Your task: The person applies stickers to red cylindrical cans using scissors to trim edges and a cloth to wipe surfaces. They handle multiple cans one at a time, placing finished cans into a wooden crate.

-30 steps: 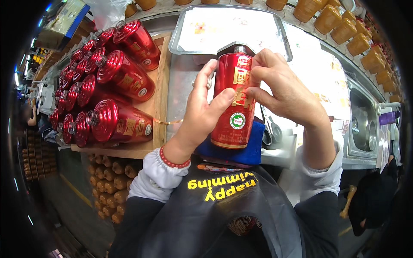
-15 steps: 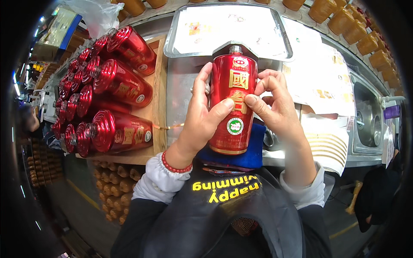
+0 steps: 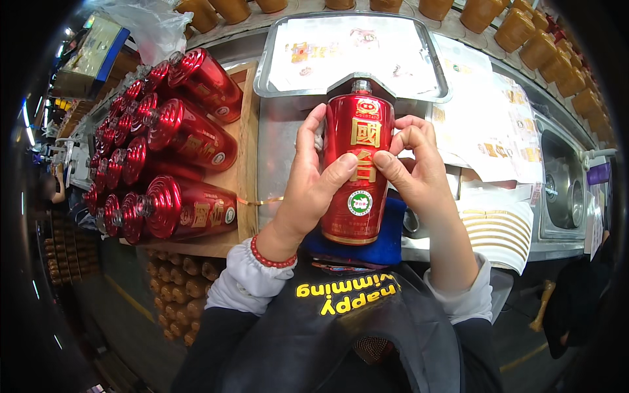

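A shiny red bottle (image 3: 357, 180) with gold characters and a round green-and-white emblem lies in front of me, its clear glass neck pointing away. My left hand (image 3: 318, 170) wraps its left side, thumb pressed flat across the front by the lower gold character. On the other side my right hand (image 3: 416, 160) grips the bottle with bent fingers, its thumb tip on the same character's right edge. The bottle's base rests over a folded blue cloth (image 3: 392, 229). A dark angular support (image 3: 341, 87) stands behind its neck.
Several similar red bottles (image 3: 203, 141) lie in a wooden crate (image 3: 247, 150) at left. Beyond my hands sits a metal tray (image 3: 262, 78) with decal-covered white sheets (image 3: 363, 49). More sheets (image 3: 501, 134) lie right, by a metal sink (image 3: 560, 180). Brown pots (image 3: 514, 29) line the far edge.
The whole view has shifted slightly, so the scene sits a little lower. Both hands keep nearly the same hold on the bottle, with the right thumb slightly higher along the lower character.
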### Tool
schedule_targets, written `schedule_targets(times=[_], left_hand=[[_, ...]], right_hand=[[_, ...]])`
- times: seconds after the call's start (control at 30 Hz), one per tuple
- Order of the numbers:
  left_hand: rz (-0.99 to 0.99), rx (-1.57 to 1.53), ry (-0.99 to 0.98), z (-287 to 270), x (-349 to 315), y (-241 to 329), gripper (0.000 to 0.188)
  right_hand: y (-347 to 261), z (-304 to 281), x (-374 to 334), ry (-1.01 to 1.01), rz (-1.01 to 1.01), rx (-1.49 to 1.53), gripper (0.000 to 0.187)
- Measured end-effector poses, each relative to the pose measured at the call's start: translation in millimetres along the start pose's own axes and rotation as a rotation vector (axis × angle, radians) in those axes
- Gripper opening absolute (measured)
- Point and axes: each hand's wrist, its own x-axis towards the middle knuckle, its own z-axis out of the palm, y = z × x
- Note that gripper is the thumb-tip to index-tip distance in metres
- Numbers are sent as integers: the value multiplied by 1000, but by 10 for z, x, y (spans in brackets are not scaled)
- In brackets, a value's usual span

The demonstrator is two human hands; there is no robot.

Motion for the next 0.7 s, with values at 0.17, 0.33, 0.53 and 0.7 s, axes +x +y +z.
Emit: schedule_targets(times=[0.17,0.33,0.53,0.7], left_hand=[[7,-51,-40,-21,-6,3,87],[7,-48,-44,-31,-11,-10,88],[15,-56,-58,-43,-6,-36,89],[47,-56,-54,-33,0,-56,89]], right_hand=[[35,10,-5,44,-16,124,32],[65,39,-10,45,-14,127,33],[26,3,-41,-5,20,81,29],[60,0,-36,-12,4,105,29]])
